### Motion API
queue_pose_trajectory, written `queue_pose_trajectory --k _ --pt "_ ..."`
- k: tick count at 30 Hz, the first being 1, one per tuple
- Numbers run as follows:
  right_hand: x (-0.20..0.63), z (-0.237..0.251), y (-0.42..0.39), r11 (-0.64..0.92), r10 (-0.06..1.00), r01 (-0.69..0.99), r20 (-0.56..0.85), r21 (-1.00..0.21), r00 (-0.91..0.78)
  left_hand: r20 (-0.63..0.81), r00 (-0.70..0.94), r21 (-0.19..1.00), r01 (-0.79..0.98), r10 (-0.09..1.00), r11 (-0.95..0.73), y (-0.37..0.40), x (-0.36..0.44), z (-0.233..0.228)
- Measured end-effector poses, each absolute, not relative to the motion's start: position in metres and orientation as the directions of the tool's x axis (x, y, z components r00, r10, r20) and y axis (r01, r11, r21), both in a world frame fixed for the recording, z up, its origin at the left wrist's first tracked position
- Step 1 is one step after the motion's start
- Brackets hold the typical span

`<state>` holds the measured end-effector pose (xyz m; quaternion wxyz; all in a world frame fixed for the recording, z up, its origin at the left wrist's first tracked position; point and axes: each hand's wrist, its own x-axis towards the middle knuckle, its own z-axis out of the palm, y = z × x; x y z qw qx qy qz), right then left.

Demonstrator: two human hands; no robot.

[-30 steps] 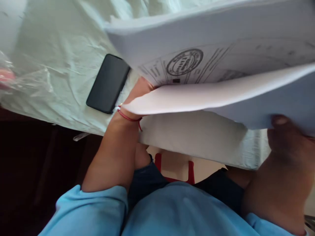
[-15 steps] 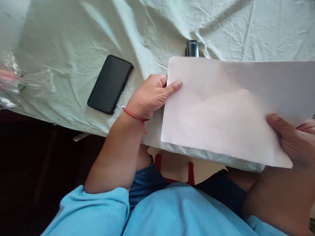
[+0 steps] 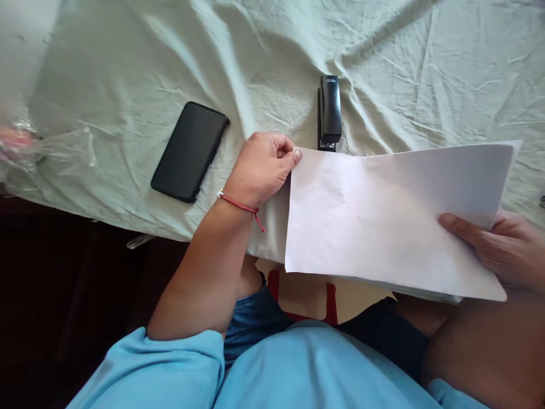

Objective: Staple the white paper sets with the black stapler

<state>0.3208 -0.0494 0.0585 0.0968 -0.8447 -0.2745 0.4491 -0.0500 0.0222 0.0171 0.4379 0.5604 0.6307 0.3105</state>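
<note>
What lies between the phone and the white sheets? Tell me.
The head view shows the left hand holding a corner of the white sheets, and pale green cloth between hand and phone.

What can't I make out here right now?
Head view: how many papers; the top sheet hides those beneath.
Head view: right grip, fingertips except the thumb's hidden beneath papers.
Head view: stapler, lettering too small.
Head view: clear plastic, pink contents blurred.
Head view: dark object, cut off by the right edge.
</note>
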Motion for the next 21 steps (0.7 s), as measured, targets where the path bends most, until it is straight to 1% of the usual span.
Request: queue_pose_trajectory --k 4,7,11,17,21 --pt "0.32 0.058 -0.05 -0.814 0.578 0.371 -0.689 -0.448 0.436 -0.167 -0.035 0.864 0.476 0.985 0.164 0.026 -0.043 0.012" --pt "0.318 0.059 -0.048 -0.807 0.587 0.382 -0.682 -0.451 0.436 -0.138 -0.037 0.851 0.507 0.99 0.137 0.027 -0.039 0.01" --pt "0.321 0.059 -0.049 -0.792 0.609 0.391 -0.652 -0.469 0.451 -0.091 -0.002 0.866 0.494 0.996 0.08 0.027 -0.038 0.011" --pt "0.324 0.057 -0.051 -0.692 0.721 0.441 -0.525 -0.572 0.452 -0.071 -0.06 0.864 0.494 0.996 0.092 0.03 -0.032 0.009" --pt "0.322 0.061 -0.05 -0.68 0.73 0.425 -0.504 -0.597 0.461 -0.077 -0.072 0.893 0.439 0.994 0.101 0.034 -0.028 0.002"
